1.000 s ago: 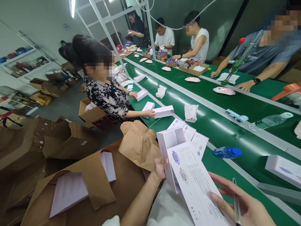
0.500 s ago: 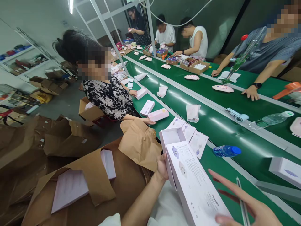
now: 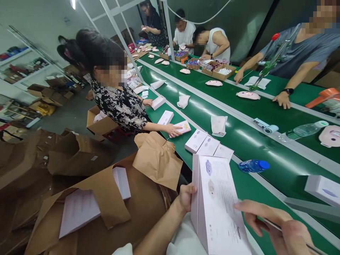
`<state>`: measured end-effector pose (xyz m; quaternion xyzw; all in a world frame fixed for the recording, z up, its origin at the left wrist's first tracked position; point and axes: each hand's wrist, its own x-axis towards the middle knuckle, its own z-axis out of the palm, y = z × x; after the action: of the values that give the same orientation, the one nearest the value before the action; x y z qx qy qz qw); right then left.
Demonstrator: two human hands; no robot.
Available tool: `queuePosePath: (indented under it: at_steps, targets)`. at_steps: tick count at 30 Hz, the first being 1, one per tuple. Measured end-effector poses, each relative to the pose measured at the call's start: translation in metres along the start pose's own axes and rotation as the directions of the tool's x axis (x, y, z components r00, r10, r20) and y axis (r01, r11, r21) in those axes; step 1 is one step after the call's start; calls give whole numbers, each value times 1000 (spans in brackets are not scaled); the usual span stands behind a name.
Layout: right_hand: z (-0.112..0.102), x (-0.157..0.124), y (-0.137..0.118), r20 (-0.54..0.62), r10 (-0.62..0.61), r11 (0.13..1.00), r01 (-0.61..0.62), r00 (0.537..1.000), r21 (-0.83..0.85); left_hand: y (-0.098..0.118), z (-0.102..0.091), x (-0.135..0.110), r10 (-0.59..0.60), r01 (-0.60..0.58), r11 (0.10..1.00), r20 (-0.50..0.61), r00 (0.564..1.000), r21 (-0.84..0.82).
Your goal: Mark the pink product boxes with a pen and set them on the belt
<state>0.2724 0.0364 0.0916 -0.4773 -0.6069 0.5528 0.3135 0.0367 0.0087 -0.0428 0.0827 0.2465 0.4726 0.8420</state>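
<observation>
Box [image 3: 220,198] btwn L hand [image 3: 187,198] & R hand [image 3: 281,223], bottle [image 3: 253,165] beyond, carton [image 3: 145,205] to L.

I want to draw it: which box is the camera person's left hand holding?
The tilted white box at lower middle. Only it is gripped by the left hand; three boxes just beyond lie on the green surface.

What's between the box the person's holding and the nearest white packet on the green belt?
From the held box: printed white boxes, then a pale rail, in the head view.
</observation>
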Motion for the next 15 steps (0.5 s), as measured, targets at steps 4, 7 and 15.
queuePosePath:
  at_steps: [4, 7, 15]
  targets:
    - [23, 14, -14, -82, -49, 983, 62, 995, 175, 6, 14, -5, -34, 28, 990, 39, 999, 137]
    - [38, 21, -18, -118, -28, 969, 56, 993, 239, 15, 29, -8, -39, 20, 967, 72, 997, 254]
    - [48, 20, -2, -246, -169, 979, 192, 955, 72, 10, 30, -8, -88, 78, 971, 35, 995, 226]
